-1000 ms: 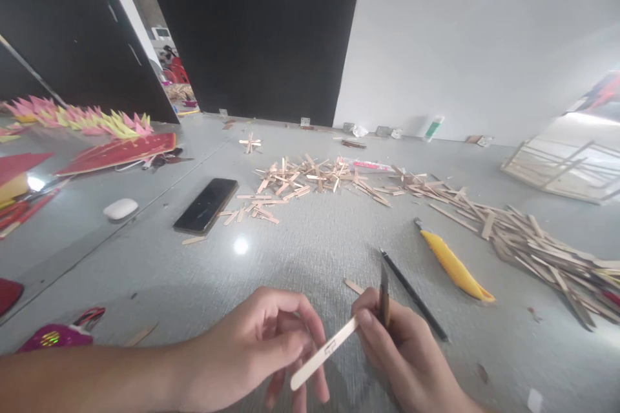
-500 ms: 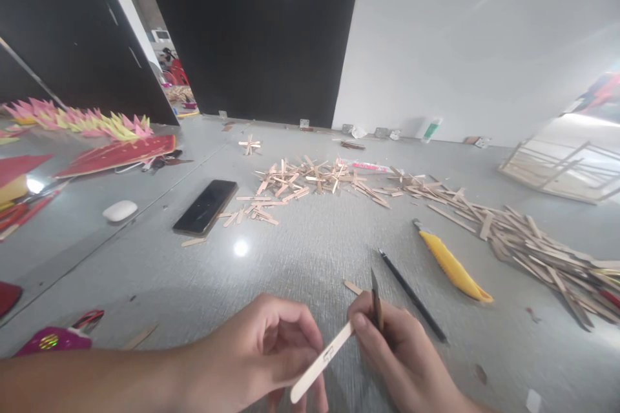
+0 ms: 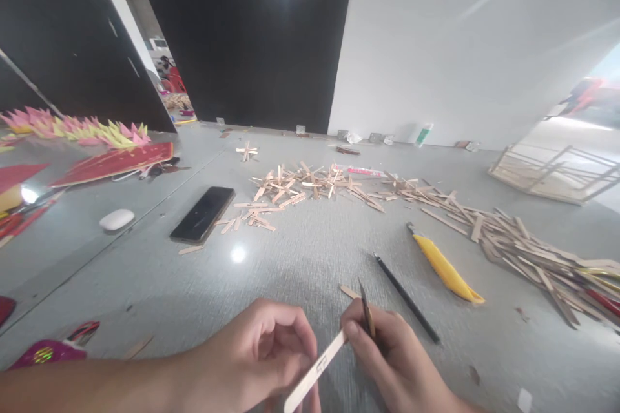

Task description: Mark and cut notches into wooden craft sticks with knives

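The wooden stick (image 3: 317, 369) should be treated as light, thin and fairly stiff; it is likely to flex slightly under side load and to snap or split along the grain if overbent. The bare surface appears dry, so slipping is judged a minor concern. Suitable hold points are the two ends, leaving the dark drawn mark (image 3: 321, 364) at mid-length uncovered. The right hand (image 3: 390, 352) pinches the far end between thumb and forefinger and also retains the small blade (image 3: 365, 306), its tip projecting above the fingers; keep other fingers clear of that edge. The stick slopes from this pinch down toward the wearer, crossing in front of the left hand's fingertips. The left hand (image 3: 264, 352) is loosely curled beside the near end; whether it grips the stick cannot be told.
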`<state>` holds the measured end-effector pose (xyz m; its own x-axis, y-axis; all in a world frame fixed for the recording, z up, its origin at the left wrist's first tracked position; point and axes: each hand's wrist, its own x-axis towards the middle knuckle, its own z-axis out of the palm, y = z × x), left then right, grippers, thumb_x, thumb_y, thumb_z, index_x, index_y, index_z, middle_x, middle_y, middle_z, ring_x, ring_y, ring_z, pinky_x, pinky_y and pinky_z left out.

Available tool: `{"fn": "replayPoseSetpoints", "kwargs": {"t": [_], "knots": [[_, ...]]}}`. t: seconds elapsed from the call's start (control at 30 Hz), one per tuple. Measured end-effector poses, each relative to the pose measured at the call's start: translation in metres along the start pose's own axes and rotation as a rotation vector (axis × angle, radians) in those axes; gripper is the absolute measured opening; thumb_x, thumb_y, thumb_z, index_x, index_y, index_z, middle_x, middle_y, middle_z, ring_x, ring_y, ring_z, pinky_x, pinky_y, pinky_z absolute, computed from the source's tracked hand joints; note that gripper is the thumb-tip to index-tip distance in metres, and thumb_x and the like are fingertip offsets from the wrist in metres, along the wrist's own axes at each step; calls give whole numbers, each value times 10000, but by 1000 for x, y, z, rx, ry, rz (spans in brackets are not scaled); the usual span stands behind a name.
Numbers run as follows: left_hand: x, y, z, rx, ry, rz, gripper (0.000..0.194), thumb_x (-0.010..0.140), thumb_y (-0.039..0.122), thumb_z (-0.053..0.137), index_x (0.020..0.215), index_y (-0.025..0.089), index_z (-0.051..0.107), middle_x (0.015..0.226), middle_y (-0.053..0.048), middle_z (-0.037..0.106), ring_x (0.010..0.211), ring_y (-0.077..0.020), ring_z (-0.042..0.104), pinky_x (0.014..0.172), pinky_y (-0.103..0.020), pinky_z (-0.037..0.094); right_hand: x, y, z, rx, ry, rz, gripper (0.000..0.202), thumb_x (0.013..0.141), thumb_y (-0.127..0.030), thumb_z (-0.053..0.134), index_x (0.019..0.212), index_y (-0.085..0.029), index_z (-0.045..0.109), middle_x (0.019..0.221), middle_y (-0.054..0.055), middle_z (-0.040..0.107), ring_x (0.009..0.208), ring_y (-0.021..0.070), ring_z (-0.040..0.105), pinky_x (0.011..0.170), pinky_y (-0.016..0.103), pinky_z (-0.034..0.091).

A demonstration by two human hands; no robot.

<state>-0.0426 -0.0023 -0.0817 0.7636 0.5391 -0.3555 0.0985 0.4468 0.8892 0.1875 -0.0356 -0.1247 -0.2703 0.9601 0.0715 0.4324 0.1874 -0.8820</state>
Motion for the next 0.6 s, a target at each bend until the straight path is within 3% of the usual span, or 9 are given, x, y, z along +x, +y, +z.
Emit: {"fn": "replayPoseSetpoints", "kwargs": {"t": [0.23, 0.6], "knots": [[-2, 1, 1, 72, 56, -29, 659, 751, 807, 728, 879, 187, 546, 751, -21, 672, 639, -116, 538, 607, -228, 374, 1, -1, 0, -25, 2, -23, 432, 1075, -516, 330, 767, -237, 448, 664, -34, 425, 622, 149, 420, 605, 283, 367], [-1, -12, -5, 19, 96, -11, 609, 754, 725, 801, 934, 180, 598, 751, 6, 596, 649, -107, 452, 636, -240, 316, 1, 2, -1, -53, 18, -82, 391, 1068, -463, 361, 761, -235, 442, 665, -31, 440, 623, 146, 421, 607, 275, 352]]}}
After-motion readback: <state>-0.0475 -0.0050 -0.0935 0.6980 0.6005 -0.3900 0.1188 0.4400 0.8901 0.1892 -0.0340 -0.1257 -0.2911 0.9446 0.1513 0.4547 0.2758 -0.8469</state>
